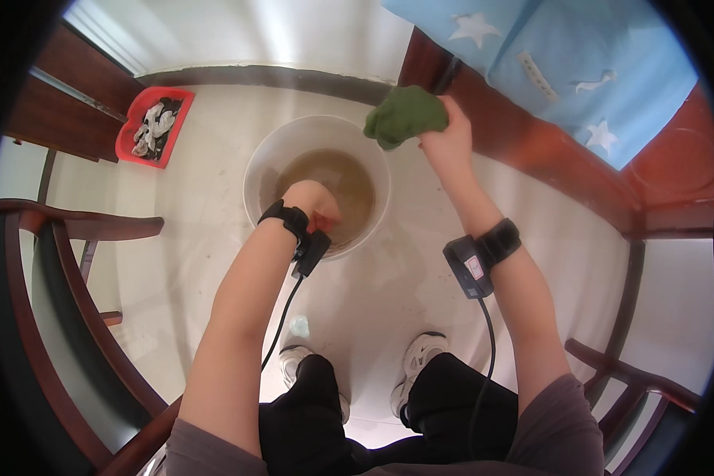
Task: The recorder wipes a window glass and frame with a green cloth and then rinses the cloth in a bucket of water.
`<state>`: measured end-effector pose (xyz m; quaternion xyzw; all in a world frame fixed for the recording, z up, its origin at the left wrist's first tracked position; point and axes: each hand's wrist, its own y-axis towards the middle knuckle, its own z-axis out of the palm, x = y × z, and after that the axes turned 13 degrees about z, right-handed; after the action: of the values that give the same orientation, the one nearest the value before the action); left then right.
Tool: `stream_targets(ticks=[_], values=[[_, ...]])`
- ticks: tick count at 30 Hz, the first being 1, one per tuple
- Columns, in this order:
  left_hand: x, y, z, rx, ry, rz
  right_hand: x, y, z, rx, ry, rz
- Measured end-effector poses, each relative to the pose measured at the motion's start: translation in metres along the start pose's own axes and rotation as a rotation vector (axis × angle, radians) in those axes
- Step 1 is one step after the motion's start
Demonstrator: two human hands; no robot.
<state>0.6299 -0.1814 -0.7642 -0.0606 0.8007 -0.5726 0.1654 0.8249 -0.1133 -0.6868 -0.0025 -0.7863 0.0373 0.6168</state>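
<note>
A white bucket (253, 178) stands on the tiled floor, with murky brown water (348, 172) inside. My left hand (312, 196) reaches down into it, bent at the wrist. Its fingers are mostly hidden, and a small patch of something red (321, 221) shows beside the hand; whether it is held cannot be made out. Up and to the right of the bucket, my right hand (452, 128) grips a bunched dark green cloth (407, 116). Part of that cloth overlaps the bucket's right rim in the view.
A red dustpan (178, 128) with crumpled litter lies at upper left by a wooden door. Wooden chairs (77, 217) (630, 375) flank me. At right stands reddish wooden furniture (529, 143) under a light blue star-patterned cloth (547, 59). Cables hang from both wrist devices.
</note>
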Motion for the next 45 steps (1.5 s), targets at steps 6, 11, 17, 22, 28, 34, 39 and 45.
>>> stream_targets(ticks=[6, 11, 17, 22, 28, 34, 39, 45], values=[[0.009, -0.010, -0.012, -0.229, 0.153, 0.031, 0.005, 0.001, 0.000, 0.026, 0.128, 0.193], [0.006, -0.018, 0.016, -0.405, 0.236, 0.262, 0.013, -0.001, 0.003, 0.040, 0.175, 0.223], [-0.004, -0.071, 0.015, -1.231, 0.586, 0.806, 0.014, 0.007, -0.001, 0.089, 0.171, 0.216], [0.007, -0.079, 0.026, -1.234, -0.008, 0.782, 0.021, -0.006, 0.007, 0.219, 0.013, 0.150], [0.012, -0.073, 0.035, -0.062, -1.642, 0.857, 0.033, -0.035, 0.032, 0.419, -0.234, -0.609], [0.024, -0.095, 0.035, 0.539, -1.536, 1.100, 0.038, -0.052, 0.036, 0.421, -0.394, -0.986], [0.038, -0.095, 0.034, 0.518, -1.331, 1.375, 0.032, -0.045, 0.027, 0.405, -0.606, -1.358], [0.033, -0.116, 0.018, 0.153, -1.124, 1.156, 0.010, -0.045, 0.032, 0.401, -0.634, -1.141]])
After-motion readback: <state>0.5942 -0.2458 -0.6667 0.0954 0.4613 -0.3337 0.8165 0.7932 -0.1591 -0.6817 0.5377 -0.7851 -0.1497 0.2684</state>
